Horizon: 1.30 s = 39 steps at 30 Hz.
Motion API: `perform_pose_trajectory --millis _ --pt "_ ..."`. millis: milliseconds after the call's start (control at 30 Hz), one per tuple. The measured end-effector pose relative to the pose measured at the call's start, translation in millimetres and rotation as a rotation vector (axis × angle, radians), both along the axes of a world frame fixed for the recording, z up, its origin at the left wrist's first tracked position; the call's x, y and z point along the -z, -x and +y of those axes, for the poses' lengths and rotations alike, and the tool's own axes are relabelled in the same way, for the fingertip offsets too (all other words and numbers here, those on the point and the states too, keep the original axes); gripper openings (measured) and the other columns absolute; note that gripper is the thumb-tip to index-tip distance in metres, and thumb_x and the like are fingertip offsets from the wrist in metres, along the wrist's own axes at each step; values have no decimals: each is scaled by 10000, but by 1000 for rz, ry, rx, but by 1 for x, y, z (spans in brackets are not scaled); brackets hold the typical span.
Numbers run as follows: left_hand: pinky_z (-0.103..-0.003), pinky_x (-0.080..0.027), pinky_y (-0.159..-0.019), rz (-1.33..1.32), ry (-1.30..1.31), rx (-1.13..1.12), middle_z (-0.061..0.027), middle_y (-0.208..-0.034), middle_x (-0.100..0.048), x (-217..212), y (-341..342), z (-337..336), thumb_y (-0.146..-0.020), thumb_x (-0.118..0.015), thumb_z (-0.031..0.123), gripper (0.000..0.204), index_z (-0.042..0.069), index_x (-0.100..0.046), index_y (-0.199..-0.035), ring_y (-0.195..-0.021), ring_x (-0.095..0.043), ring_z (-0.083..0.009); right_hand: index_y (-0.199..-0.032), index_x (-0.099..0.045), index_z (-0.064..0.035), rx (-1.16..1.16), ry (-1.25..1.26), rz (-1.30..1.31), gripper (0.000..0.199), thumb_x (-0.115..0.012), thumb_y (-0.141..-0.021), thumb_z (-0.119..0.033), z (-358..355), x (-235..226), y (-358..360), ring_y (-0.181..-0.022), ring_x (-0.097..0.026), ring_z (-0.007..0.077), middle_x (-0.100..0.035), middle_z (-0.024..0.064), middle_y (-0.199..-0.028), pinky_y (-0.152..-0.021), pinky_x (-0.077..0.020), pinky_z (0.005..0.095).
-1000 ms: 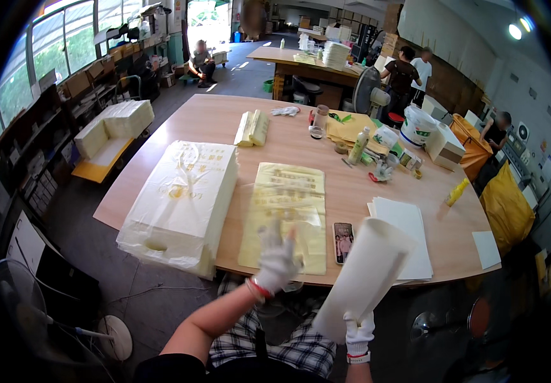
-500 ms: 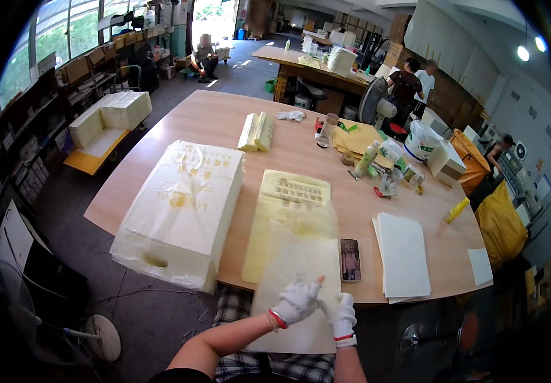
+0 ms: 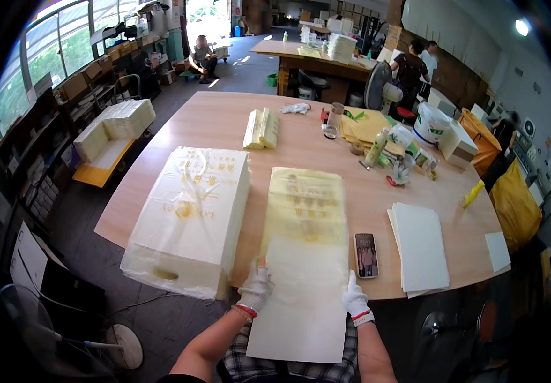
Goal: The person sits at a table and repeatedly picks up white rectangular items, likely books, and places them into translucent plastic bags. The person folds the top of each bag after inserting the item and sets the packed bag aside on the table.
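Note:
A long white sheet (image 3: 301,313) reaches from the table's near edge over my lap. Its far part meets a yellowish translucent plastic bag (image 3: 307,185) with printing; I cannot tell how far the sheet lies inside it. My left hand (image 3: 255,288), in a white glove with a bare fingertip showing, grips the sheet's left edge. At the opposite edge my right hand (image 3: 354,299), also gloved, holds on with its thumb along the side. The fingers beneath are hidden. Just right of the bag lies a phone (image 3: 366,255) with a picture on its screen.
A large stack in clear plastic wrap (image 3: 189,210) stands left on the table (image 3: 154,121). White sheets (image 3: 419,246) lie at the right. Behind are folded yellowish bags (image 3: 261,127), a green bottle (image 3: 376,147), a white bucket (image 3: 430,122) and a fan (image 3: 377,86). Several people are farther back.
My hands have moved apart from the middle of the sheet to its left and right edges. The view has shifted slightly.

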<state>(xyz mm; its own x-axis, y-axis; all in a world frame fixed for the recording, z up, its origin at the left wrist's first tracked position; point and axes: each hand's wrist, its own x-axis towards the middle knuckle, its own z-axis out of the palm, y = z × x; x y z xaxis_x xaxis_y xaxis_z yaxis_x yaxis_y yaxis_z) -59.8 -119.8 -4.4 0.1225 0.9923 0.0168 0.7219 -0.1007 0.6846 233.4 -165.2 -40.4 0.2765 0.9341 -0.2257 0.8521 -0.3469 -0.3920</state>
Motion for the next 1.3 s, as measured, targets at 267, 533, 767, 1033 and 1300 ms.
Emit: perform_pose_trajectory --millis 267,533,767,1033,1300 --pt "-455 -480 -729 142 -284 19 -273 -1328 -326 42 43 -97 -799 -557 65 569 -13 -285 -1292 -922 -553 -407 -1432 12 -53 -172 5 156 832 -455 -743 -61 -110 -17 35 -535 -543 408 -578 251 -646 -491 -396 528" --pt "-445 -474 -544 80 -37 113 -269 -1138 -463 -25 65 -197 -744 -571 20 223 2 -439 -922 -678 -580 -384 -1426 -27 -24 -236 -8 223 786 -472 -785 -121 -206 -42 55 -444 -521 345 -602 241 -665 -421 -400 468" --pt "-368 -497 -661 -199 181 319 -195 -1090 -528 -20 99 -260 -727 -640 57 163 24 -506 -814 -863 -595 -336 -1092 -542 55 -567 -428 136 315 -466 -870 -155 -287 -71 68 -460 -531 175 -581 146 -694 -381 -407 337" --pt "-283 -461 -603 -442 -6 103 -109 -757 -550 -39 69 -212 -669 -424 -81 132 22 -479 -732 -635 -545 -208 -1211 -509 -51 -210 -292 305 401 -534 -838 -196 -234 -74 46 -693 -613 336 -633 189 -807 -622 -484 419" --pt "-309 -447 -594 -452 -220 330 -122 -762 -535 -57 33 -168 -659 -475 -54 105 29 -495 -720 -670 -539 -261 -1181 -511 -34 433 -222 939 345 -563 -883 -200 -193 -44 52 -828 -584 138 -599 54 -958 -699 -504 287"
